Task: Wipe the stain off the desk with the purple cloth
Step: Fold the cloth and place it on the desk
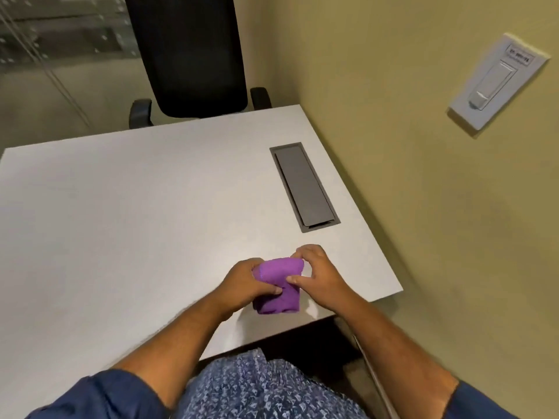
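A folded purple cloth [279,285] is held just above the near right part of the pale grey desk [121,222]. My left hand [248,282] grips the cloth's left side, thumb pressed into its middle. My right hand [317,273] pinches its right and far edge with fingertips and thumb. Both hands hold the same cloth between them. I cannot make out any stain on the desk surface.
A grey cable hatch [304,186] is set into the desk beyond my right hand. A black office chair [187,55] stands at the far edge. The yellow wall with a white switch plate [496,80] runs along the desk's right side.
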